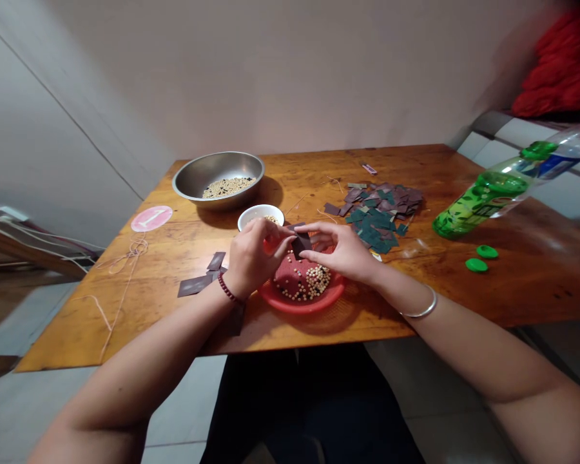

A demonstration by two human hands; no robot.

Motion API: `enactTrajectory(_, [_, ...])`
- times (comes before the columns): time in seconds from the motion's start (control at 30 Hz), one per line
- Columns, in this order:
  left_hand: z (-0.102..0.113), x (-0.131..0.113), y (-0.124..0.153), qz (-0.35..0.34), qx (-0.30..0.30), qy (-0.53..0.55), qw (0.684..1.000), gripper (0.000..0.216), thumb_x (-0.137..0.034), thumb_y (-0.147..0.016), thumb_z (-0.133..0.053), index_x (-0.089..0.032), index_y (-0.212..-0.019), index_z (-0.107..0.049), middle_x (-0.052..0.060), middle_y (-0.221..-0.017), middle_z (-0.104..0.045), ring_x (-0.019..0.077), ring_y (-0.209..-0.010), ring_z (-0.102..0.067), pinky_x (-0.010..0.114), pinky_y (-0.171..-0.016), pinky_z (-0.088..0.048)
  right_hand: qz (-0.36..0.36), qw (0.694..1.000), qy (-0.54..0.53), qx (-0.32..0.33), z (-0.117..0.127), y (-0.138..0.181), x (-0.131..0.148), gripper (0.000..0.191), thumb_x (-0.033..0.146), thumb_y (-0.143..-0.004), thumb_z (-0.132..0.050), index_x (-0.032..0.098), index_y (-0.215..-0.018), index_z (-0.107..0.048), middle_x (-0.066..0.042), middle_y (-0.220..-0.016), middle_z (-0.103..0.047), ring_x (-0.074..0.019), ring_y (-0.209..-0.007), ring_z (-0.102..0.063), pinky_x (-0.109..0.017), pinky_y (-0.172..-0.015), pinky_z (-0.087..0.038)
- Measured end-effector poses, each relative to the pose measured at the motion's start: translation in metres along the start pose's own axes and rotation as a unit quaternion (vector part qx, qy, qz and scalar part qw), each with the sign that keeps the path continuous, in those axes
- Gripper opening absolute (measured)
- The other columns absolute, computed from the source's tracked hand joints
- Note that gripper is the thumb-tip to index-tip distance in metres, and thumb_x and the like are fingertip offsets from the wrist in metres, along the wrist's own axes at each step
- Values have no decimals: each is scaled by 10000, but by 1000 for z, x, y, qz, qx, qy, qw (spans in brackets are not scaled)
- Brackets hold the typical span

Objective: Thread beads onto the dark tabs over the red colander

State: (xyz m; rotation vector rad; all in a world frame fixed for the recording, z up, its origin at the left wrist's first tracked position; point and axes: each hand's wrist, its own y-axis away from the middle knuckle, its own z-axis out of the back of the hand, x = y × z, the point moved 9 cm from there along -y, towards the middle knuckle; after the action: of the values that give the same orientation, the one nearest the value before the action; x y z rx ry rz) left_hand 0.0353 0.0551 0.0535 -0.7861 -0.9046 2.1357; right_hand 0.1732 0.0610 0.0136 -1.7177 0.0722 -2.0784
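Brown and thin, a square piece [301,247] sits at mid-frame, gripped between the fingertips of our left hand [252,254] and right hand [343,253]; below it, we see pale beads [318,281] in a red basket [302,308].

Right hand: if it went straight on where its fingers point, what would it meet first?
Past the dark piece it holds, the right hand would probably meet the left hand first, though depth is unclear.
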Motion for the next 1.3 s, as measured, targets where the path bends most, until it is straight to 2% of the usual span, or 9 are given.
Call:
enactTrajectory(0.13, [1,-3,-1,-7,0,-9,1000,261,-272,-779,-660,-180,-778,-416,-4,-740,-617,74,-576,-515,198,-527,-418,6,1000,-4,12,-2,1,1,454,230,-701,-714,202,-1141,-608,-76,-1145,-660,-189,-939,-675,-327,-824,-580])
enactTrajectory(0.27, [2,-6,-1,-14,-4,-18,1000,240,-272,-780,-659,-178,-774,-439,-13,-718,-603,81,-589,-515,205,-536,-418,15,1000,4,8,-3,3,2,443,243,-694,-717,206,-1124,-618,-68,-1149,-660,-184,-923,-681,-340,-857,-572])
enactTrajectory(0.53, [-3,-5,-3,-1,32,-10,999,191,-262,-787,-655,-178,-798,-484,-2,-777,-627,102,-656,-545,223,-585,-447,11,1000,1,4,-3,3,-1,438,234,-702,-708,205,-1129,-612,-71,-1185,-645,-188,-939,-679,-339,-854,-574])
enactTrajectory(1.3, [-3,-5,-4,12,46,-14,999,180,-278,-790,-644,-167,-851,-516,12,-795,-621,110,-681,-561,220,-587,-457,14,999,33,-18,-1,3,-1,414,210,-691,-699,197,-1098,-625,-78,-1107,-678,-195,-886,-695,-365,-838,-582])
